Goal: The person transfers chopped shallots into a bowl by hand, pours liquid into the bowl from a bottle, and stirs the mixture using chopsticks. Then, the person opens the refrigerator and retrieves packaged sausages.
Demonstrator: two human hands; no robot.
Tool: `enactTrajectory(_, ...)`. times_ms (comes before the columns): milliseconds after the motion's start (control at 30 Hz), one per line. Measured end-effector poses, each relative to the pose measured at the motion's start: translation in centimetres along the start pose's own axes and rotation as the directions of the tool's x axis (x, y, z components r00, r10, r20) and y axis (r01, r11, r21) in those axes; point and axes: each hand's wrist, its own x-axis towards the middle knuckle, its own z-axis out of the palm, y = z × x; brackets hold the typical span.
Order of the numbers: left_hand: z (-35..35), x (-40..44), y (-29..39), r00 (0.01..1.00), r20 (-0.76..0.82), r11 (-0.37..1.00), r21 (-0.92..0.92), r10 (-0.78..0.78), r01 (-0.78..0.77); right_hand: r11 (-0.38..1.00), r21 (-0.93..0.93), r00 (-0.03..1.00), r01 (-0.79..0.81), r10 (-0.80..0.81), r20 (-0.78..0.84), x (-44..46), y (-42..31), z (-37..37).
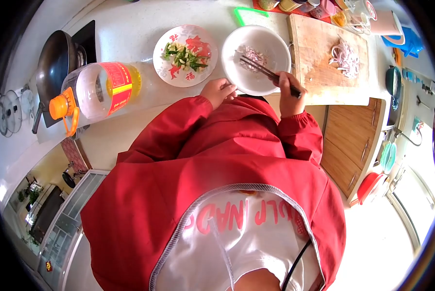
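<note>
White bowl (pixel 233 44) of onion (pixel 254 56), right hand (pixel 291 94) gripping chopsticks (pixel 259 67), left hand (pixel 217 92) beside, grip unclear, plate (pixel 165 72) of greens (pixel 183 56)

A pale countertop (pixel 130 24) bears a plate (pixel 161 60), bowl (pixel 273 48), board (pixel 314 58) and bottle (pixel 92 92)

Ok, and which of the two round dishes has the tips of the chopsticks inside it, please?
The plain white bowl, beside the wooden board. The other dish, the red-patterned plate, holds chopped green pieces and no chopsticks.
</note>
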Motion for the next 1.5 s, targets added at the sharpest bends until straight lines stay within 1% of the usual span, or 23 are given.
enactTrajectory(33, 0.0, 0.0, 0.0, 1.000, 0.000, 1.000, 0.000, 0.005, -0.005, 0.999, 0.034, 0.999, -0.035, 0.036, -0.032, 0.1, 0.1, -0.1)
enactTrajectory(133, 0.0, 0.0, 0.0, 1.000, 0.003, 1.000, 0.016, 0.013, -0.013, 0.999, -0.040, 0.999, 0.035, -0.035, -0.014, 0.4, -0.3, 0.2)
enactTrajectory(167, 0.0, 0.1, 0.0, 1.000, 0.003, 1.000, 0.025, 0.015, -0.015, 0.994, -0.062, 0.996, 0.090, -0.088, 0.033, 0.5, -0.3, 0.4)
enactTrajectory(267, 0.0, 0.0, 0.0, 1.000, -0.004, 1.000, 0.022, 0.009, -0.009, 0.988, -0.153, 0.994, 0.035, -0.019, 0.108, 0.7, 0.6, -0.1)
enactTrajectory(300, 0.1, 0.1, 0.0, 1.000, -0.003, 1.000, 0.013, 0.011, -0.011, 0.997, -0.077, 0.996, -0.002, 0.008, 0.088, 0.7, 0.3, -0.4)
enactTrajectory(333, 0.0, 0.2, -0.1, 1.000, -0.003, 1.000, 0.004, 0.013, -0.013, 0.996, -0.088, 0.997, -0.022, 0.029, 0.076, 0.9, 0.4, -0.9)
enactTrajectory(400, 0.0, 0.0, -0.3, 1.000, 0.000, 1.000, 0.000, 0.011, -0.011, 0.996, 0.048, 0.997, -0.070, 0.068, 0.035, 1.0, -0.6, -1.1)
enactTrajectory(433, 0.0, 0.0, -0.2, 1.000, 0.001, 1.000, 0.005, 0.013, -0.013, 0.999, 0.042, 1.000, 0.002, -0.003, 0.029, 1.3, 0.4, -1.1)
enactTrajectory(533, 0.0, 0.1, -0.2, 1.000, 0.007, 1.000, -0.009, 0.007, -0.007, 1.000, -0.016, 1.000, -0.006, 0.006, 0.009, 1.6, 0.2, -0.6)
enactTrajectory(667, 0.0, 0.2, -0.5, 1.000, 0.019, 0.999, -0.030, 0.014, -0.014, 0.982, 0.160, 0.993, -0.101, 0.109, -0.048, 1.1, -0.7, -0.8)
enactTrajectory(700, -0.1, 0.2, -0.5, 1.000, 0.018, 1.000, -0.021, 0.014, -0.013, 0.987, 0.144, 0.995, -0.068, 0.077, -0.059, 1.2, -0.8, -0.7)
enactTrajectory(800, -0.1, 0.3, -0.5, 1.000, 0.017, 1.000, -0.009, 0.014, -0.014, 0.996, -0.080, 0.998, 0.030, -0.025, 0.060, 1.4, -0.2, -0.3)
enactTrajectory(833, -0.1, 0.4, -0.6, 1.000, 0.015, 1.000, -0.019, 0.012, -0.012, 0.995, -0.098, 0.996, -0.022, 0.031, 0.083, 1.3, -0.4, -0.1)
enactTrajectory(933, -0.1, 0.3, -0.2, 1.000, 0.005, 1.000, -0.006, 0.022, -0.022, 0.995, 0.049, 0.996, -0.082, 0.080, 0.041, 1.0, -0.4, -0.3)
enactTrajectory(967, -0.1, 0.1, -0.2, 1.000, 0.003, 1.000, 0.007, 0.025, -0.025, 0.995, 0.020, 0.995, -0.096, 0.095, 0.020, 1.0, -0.9, -0.5)
enactTrajectory(1067, -0.1, 0.4, -0.5, 0.999, 0.000, 0.999, 0.029, 0.034, -0.034, 1.000, -0.018, 0.999, 0.015, -0.014, 0.052, 1.1, -0.4, -0.3)
enactTrajectory(1133, -0.2, 0.5, -0.5, 0.999, 0.012, 0.999, 0.022, 0.042, -0.042, 0.998, -0.062, 0.984, -0.017, 0.027, 0.176, 1.0, -1.0, -0.5)
enactTrajectory(1200, -0.2, 0.4, -0.6, 0.999, 0.018, 0.999, 0.009, 0.042, -0.042, 0.995, -0.087, 0.976, -0.052, 0.069, 0.206, 1.1, -0.3, -0.9)
enactTrajectory(1267, -0.2, 0.4, -0.7, 0.999, 0.017, 0.999, -0.011, 0.038, -0.038, 0.994, 0.090, 0.991, -0.062, 0.050, 0.124, 1.2, 0.0, -1.1)
enactTrajectory(1300, -0.2, 0.3, -0.7, 0.999, 0.017, 0.999, -0.019, 0.039, -0.039, 0.986, 0.134, 0.991, -0.104, 0.091, 0.099, 1.1, -1.0, -1.1)
enactTrajectory(1400, -0.2, 0.4, -0.6, 0.999, 0.020, 0.999, -0.021, 0.045, -0.045, 0.999, -0.035, 0.977, -0.030, 0.037, 0.209, 0.9, -0.9, -1.4)
enactTrajectory(1433, -0.2, 0.4, -0.7, 0.999, 0.017, 0.999, -0.009, 0.045, -0.045, 0.994, -0.083, 0.966, -0.076, 0.094, 0.243, 0.8, -1.0, -1.5)
enactTrajectory(1500, -0.2, 0.5, -0.8, 0.999, 0.019, 0.999, -0.006, 0.047, -0.047, 0.995, -0.039, 0.977, -0.087, 0.093, 0.192, 0.9, -0.1, -2.2)
